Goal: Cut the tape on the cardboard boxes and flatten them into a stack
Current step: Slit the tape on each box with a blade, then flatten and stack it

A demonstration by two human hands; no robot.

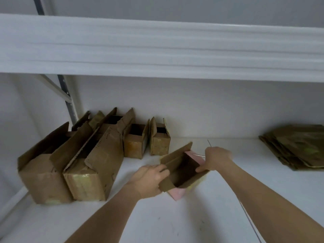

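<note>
DONE: flattened stack (296,146) lies far right on shelf (228,199) | IN HAND: small open box (182,170) at centre; my left hand (149,179) grips its near-left wall, my right hand (216,159) pinches its right wall and holds a thin blade (199,155) | LEFT: five upright boxes (84,162) at left, flaps open, uncollapsed | PROGRESS: judged under halfway.

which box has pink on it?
The small open box gripped between the left hand and right hand, at centre. Pink shows at its far and near ends; the boxes lined up on the left are plain brown.
</note>
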